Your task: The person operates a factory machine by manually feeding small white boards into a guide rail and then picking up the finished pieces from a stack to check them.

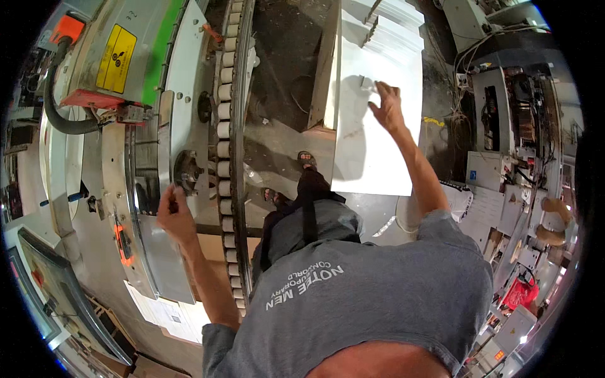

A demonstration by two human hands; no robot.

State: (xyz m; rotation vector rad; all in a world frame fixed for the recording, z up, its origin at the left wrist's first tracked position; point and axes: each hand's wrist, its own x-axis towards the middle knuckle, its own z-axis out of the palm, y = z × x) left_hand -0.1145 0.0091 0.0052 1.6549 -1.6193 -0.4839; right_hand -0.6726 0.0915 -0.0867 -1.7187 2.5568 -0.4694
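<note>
The panel (378, 145) under the right hand (389, 108) looks smooth, white and faintly glossy, like laminated board. The machine (148, 189) at the left hand (176, 217) is brushed, shiny metal, with a row of pale plastic rollers (225, 126). The hose (60, 116) is matt black rubber. The shirt (378, 302) is grey cloth. The floor (283, 63) is rough and dark.

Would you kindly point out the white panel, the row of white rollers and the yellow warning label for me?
white panel (372, 151): head view, on its bare middle surface.
row of white rollers (223, 151): head view, on one roller midway along the row.
yellow warning label (116, 58): head view, on the label's centre.
</note>
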